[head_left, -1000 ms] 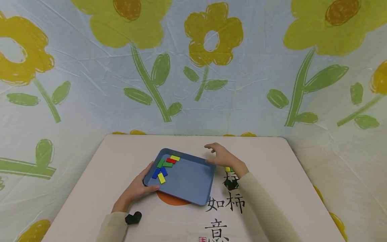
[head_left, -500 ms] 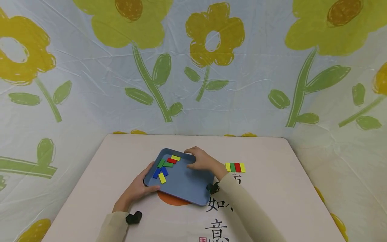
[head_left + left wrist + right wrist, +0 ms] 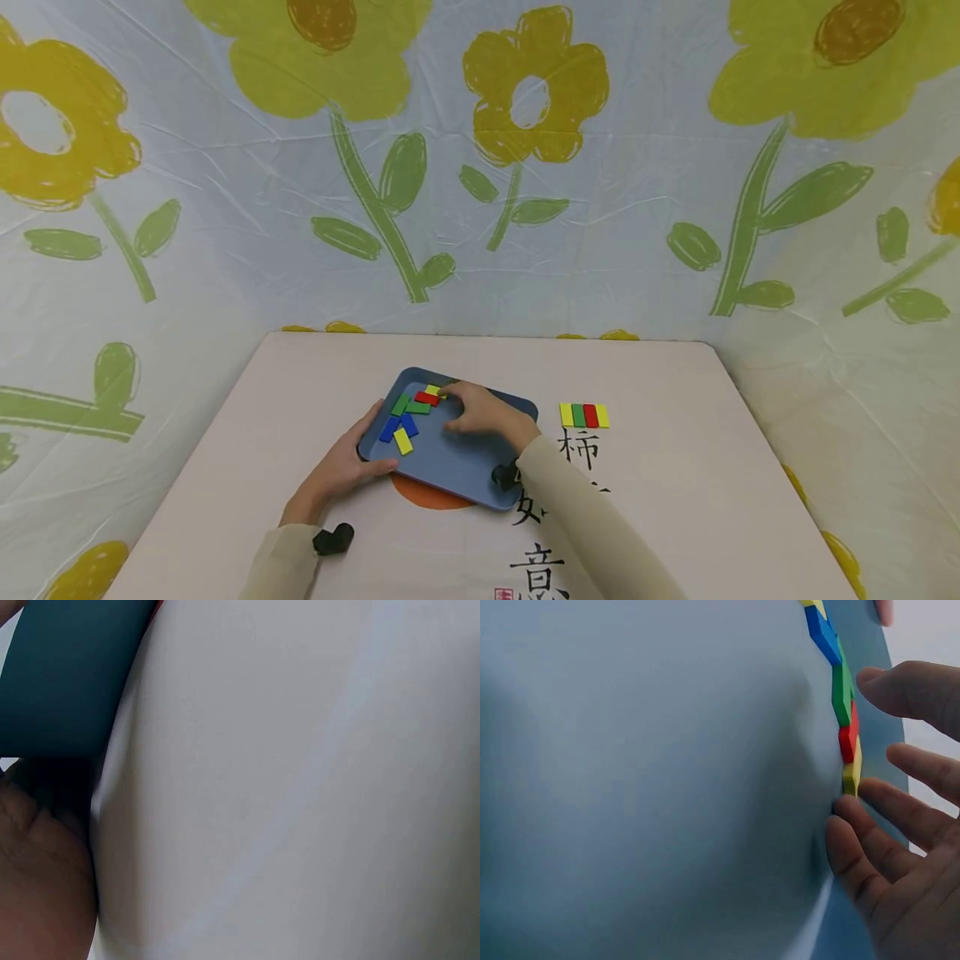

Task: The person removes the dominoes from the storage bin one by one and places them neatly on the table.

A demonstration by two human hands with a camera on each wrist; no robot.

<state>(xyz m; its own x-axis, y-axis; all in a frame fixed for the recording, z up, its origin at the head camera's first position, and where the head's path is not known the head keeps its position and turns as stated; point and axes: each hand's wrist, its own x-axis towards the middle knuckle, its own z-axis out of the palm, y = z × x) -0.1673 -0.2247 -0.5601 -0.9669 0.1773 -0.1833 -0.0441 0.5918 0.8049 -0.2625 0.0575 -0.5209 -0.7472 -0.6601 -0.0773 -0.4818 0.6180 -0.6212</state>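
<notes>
Pale table (image 3: pixel 675 467): left hand (image 3: pixel 342 461) grips blue tray (image 3: pixel 442 462), its colored tiles (image 3: pixel 417 408) sit by right hand (image 3: pixel 486 412) (fingers spread, holding nothing).

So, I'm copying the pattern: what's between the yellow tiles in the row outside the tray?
A green tile and a red tile, side by side, in the head view.

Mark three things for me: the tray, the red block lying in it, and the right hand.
Tray (image 3: pixel 450 462): head view, bare floor of the tray.
Red block (image 3: pixel 426 398): head view, its top face.
Right hand (image 3: pixel 487 412): head view, back of the hand.
</notes>
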